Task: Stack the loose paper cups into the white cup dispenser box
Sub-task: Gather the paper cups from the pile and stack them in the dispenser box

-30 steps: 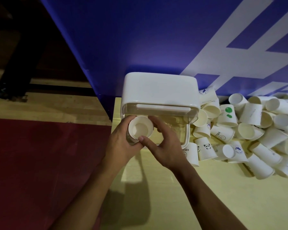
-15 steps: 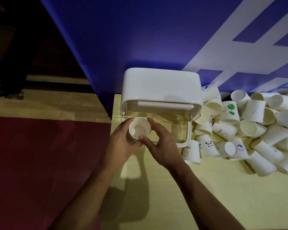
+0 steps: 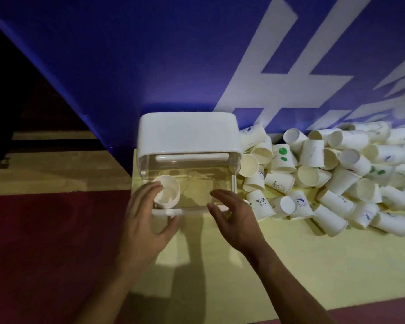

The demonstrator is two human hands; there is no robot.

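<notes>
Yellow mat (image 3: 278,265); left hand (image 3: 145,220) splayed

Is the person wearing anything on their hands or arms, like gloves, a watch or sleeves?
No. The left hand and right hand are bare: no gloves, rings or watch show. The forearms are bare too, with no sleeve in view.

dispenser box (image 3: 187,134): glossy white plastic, clear front | cups (image 3: 332,174): matt paper
</notes>
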